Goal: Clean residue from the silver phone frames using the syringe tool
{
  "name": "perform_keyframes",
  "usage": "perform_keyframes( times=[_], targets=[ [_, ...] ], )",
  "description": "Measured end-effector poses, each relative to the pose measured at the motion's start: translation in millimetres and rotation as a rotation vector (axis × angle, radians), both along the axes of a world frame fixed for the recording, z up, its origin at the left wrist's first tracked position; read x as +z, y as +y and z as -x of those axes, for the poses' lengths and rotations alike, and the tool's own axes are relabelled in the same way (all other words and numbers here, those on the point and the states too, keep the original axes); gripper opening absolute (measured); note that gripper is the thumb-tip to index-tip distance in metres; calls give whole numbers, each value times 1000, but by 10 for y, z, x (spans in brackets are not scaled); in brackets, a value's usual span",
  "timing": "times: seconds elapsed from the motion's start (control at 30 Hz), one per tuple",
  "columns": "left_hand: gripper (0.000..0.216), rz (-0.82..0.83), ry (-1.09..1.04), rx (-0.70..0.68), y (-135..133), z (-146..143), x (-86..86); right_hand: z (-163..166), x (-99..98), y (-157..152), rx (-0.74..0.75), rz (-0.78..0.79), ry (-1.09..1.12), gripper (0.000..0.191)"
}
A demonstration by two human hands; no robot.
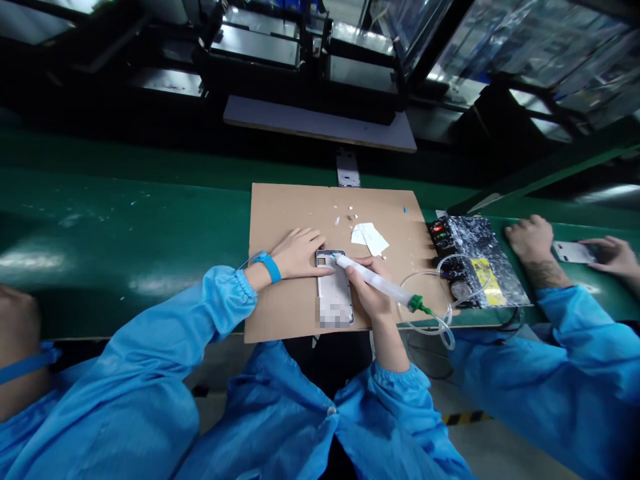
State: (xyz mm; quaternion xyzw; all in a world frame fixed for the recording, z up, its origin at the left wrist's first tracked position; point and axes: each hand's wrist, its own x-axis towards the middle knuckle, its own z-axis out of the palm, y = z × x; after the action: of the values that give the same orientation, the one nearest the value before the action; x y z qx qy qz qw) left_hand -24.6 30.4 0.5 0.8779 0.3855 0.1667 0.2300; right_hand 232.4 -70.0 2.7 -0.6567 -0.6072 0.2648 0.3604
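A phone back housing (pixel 334 293) lies flat on a brown cardboard sheet (pixel 285 313), its upper end showing a square cutout. My left hand (pixel 300 255) rests beside it with fingers stretched out and the thumb reaching over the housing's left edge. In my right hand (pixel 371 288) is a glue-dispensing syringe (pixel 387 285), held like a pen, its tip at the top part of the housing. A green cap (pixel 416 303) closes the syringe's rear end, where a clear tube (pixel 447 327) joins it. A blue wrist strap circles my left wrist.
White paper pieces (pixel 369 237) and small scraps lie on the cardboard. A black-and-white dispenser box (pixel 483 260) with a gauge stands to the right. Another housing (pixel 349 168) lies behind. At right, a co-worker's hands (pixel 533 239) are near a phone housing (pixel 574 252); another person's arm is at far left.
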Motion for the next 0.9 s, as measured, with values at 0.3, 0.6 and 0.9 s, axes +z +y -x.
perform_keyframes(
  times=[0.3, 0.6, 0.9],
  targets=[
    [58, -12, 22, -5, -11, -22, 16, 62, 42, -15, 4, -9, 131, 56],
    [59, -38, 35, -16, -14, -18, 19, 42, -19, -7, 0, -16, 158, 54],
    [58, -60, 42, -17, -6, -25, 6, 40, -88, 25, -27, -99, 253, 47]
  ],
)
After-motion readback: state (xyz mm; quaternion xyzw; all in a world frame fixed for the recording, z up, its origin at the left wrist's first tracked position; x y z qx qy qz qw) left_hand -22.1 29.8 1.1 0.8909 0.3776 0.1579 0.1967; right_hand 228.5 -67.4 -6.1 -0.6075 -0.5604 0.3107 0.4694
